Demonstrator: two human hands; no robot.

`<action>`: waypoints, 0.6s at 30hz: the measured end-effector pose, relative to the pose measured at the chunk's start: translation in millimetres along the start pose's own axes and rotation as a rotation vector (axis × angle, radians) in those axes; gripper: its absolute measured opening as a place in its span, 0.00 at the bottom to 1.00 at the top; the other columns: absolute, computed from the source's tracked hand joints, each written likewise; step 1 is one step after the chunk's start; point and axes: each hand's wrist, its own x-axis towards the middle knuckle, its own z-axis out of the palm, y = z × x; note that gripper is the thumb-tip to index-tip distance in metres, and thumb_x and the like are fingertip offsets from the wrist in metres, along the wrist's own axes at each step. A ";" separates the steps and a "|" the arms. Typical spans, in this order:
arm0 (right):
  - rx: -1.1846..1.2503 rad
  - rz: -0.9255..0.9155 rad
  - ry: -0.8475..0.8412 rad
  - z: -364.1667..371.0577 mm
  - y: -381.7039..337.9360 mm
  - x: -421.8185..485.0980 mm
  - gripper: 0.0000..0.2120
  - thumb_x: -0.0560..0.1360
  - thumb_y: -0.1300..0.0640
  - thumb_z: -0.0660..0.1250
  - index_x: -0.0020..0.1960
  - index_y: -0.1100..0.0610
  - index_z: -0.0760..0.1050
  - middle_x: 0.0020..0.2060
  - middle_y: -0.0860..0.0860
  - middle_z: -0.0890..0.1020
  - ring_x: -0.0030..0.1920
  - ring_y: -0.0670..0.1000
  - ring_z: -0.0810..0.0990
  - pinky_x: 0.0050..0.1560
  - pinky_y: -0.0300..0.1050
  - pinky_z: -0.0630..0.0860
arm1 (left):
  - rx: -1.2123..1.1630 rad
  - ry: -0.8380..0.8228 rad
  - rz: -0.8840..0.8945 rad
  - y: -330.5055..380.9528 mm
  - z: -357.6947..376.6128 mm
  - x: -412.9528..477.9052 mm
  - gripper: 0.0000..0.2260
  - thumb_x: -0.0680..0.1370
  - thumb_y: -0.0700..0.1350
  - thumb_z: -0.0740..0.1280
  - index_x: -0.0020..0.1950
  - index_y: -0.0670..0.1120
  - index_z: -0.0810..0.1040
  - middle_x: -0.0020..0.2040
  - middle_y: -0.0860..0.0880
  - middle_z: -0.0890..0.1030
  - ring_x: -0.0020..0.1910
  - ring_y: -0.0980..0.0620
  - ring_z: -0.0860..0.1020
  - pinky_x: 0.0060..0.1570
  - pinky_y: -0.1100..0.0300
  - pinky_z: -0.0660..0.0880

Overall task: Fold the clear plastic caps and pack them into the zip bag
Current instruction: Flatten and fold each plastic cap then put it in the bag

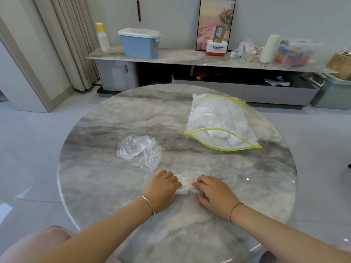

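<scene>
Right now both of your hands are low on the near middle of the round marble desk [95, 179], working one folded cap [187, 184] that lies bunched between them. Your left hand [163, 188] sits at the cap's left end, knuckles up, its grip curled in around the plastic with the fingertips tucked out of sight. Your right hand [214, 192] sits at the cap's right end with bent fingers laid onto it and the thumb spread apart on the near side. Whether that grip pinches the plastic or only presses it down, I cannot tell. You wear a thin bracelet on each wrist.

Just beyond your left hand, a little to the left, a loose cap [139, 150] lies crumpled and unfolded on the desk, apart from the one you hold. On the far right of the desk lies the zip bag [220, 114], flat, with a yellow-green strip along its edges. Its mouth faces you and gapes open. Pale, bunched plastic already fills much of it.

Past the desk a long sideboard [190, 57] runs along the wall. It carries a blue bin [139, 45] with a white lid on the left and a framed picture [209, 21] leaning near the middle.
</scene>
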 end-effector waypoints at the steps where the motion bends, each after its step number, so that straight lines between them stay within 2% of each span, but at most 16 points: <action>1: 0.031 0.021 0.011 -0.3 0.5 0.9 0.10 0.69 0.55 0.63 0.48 0.55 0.78 0.43 0.48 0.76 0.38 0.51 0.77 0.37 0.40 0.70 | -0.048 0.019 -0.040 -0.1 -2.6 0.4 0.09 0.60 0.51 0.71 0.38 0.53 0.81 0.33 0.57 0.79 0.35 0.54 0.78 0.43 0.62 0.63; 2: 0.076 0.057 0.021 -2.0 0.3 1.9 0.08 0.70 0.55 0.64 0.47 0.55 0.78 0.42 0.48 0.76 0.39 0.51 0.77 0.37 0.40 0.69 | -0.099 0.036 -0.092 -1.1 -5.6 0.7 0.06 0.63 0.51 0.69 0.37 0.53 0.81 0.31 0.56 0.79 0.34 0.53 0.78 0.41 0.64 0.63; 4: 0.170 0.140 0.057 -4.8 1.5 3.4 0.05 0.73 0.56 0.65 0.43 0.56 0.77 0.39 0.44 0.75 0.40 0.48 0.74 0.39 0.37 0.66 | -0.225 0.037 -0.194 -2.0 -11.3 0.5 0.07 0.70 0.51 0.65 0.38 0.50 0.82 0.33 0.51 0.79 0.36 0.49 0.79 0.41 0.62 0.64; 6: 0.262 0.218 0.079 -6.2 1.1 4.2 0.08 0.74 0.55 0.66 0.36 0.55 0.73 0.33 0.42 0.72 0.39 0.44 0.71 0.40 0.33 0.63 | -0.298 0.004 -0.315 -3.2 -17.1 -0.9 0.09 0.76 0.52 0.66 0.40 0.48 0.80 0.35 0.49 0.77 0.40 0.47 0.76 0.40 0.61 0.62; 9: 0.415 0.347 0.078 -7.0 0.3 4.8 0.16 0.75 0.55 0.67 0.30 0.48 0.67 0.27 0.44 0.72 0.35 0.41 0.71 0.40 0.29 0.63 | -0.440 -0.020 -0.439 -3.7 -17.2 -2.8 0.17 0.75 0.53 0.67 0.29 0.53 0.66 0.28 0.54 0.67 0.31 0.54 0.68 0.31 0.63 0.60; 11: 0.505 0.427 0.058 -5.2 0.5 5.0 0.16 0.75 0.54 0.68 0.30 0.47 0.69 0.25 0.44 0.73 0.32 0.40 0.72 0.37 0.29 0.65 | -0.591 -0.065 -0.525 -4.0 -13.4 -3.1 0.15 0.73 0.53 0.69 0.30 0.55 0.66 0.28 0.55 0.68 0.29 0.57 0.68 0.30 0.66 0.62; 13: 0.523 0.469 0.049 -2.8 1.1 5.6 0.14 0.74 0.53 0.68 0.30 0.47 0.71 0.25 0.44 0.74 0.30 0.40 0.73 0.36 0.30 0.65 | -0.635 -0.079 -0.577 -3.4 -11.5 -3.9 0.07 0.72 0.53 0.71 0.40 0.55 0.74 0.30 0.56 0.71 0.33 0.56 0.72 0.35 0.64 0.67; 16: 0.488 0.493 0.054 -0.3 1.4 6.7 0.14 0.72 0.52 0.69 0.31 0.47 0.70 0.26 0.45 0.74 0.31 0.42 0.72 0.38 0.34 0.64 | -0.497 -0.090 -0.517 -0.2 -11.1 -4.1 0.15 0.73 0.54 0.69 0.58 0.53 0.73 0.37 0.56 0.75 0.41 0.55 0.75 0.40 0.63 0.67; 18: 0.482 0.499 0.053 -0.4 0.9 7.6 0.13 0.72 0.52 0.70 0.32 0.47 0.70 0.26 0.45 0.75 0.31 0.43 0.73 0.40 0.35 0.64 | -0.342 -0.013 -0.361 0.0 -9.8 -3.5 0.21 0.74 0.51 0.68 0.66 0.52 0.69 0.51 0.54 0.77 0.51 0.53 0.75 0.48 0.64 0.68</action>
